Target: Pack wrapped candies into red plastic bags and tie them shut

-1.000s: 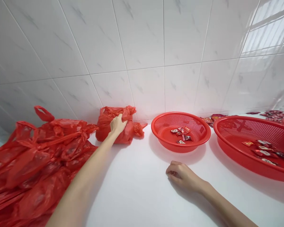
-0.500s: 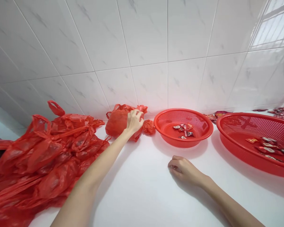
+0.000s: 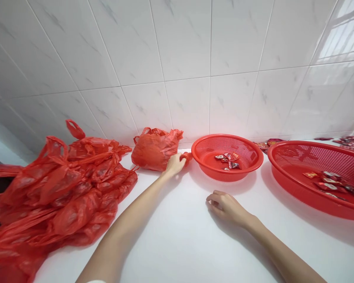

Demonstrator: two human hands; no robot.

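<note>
Left hand [image 3: 174,164] now at small red bundle [image 3: 188,157]

Was on the large red bag [image 3: 152,151] 0.5 s ago; bundle sits just left of the round basket [image 3: 224,175], bag farther left. Left arm stretched forward, fingers bent at bundle; grip partly hidden, can't tell if closed. Right hand [image 3: 224,204] unchanged: fingers curled in, narrow, on bench [image 3: 171,239] in front of basket.

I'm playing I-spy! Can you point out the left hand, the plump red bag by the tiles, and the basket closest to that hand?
Left hand [image 3: 174,165]: head view, on the back of it.
Bag [image 3: 150,152]: head view, on its front.
Basket [image 3: 225,176]: head view, on its outer front side.
</note>
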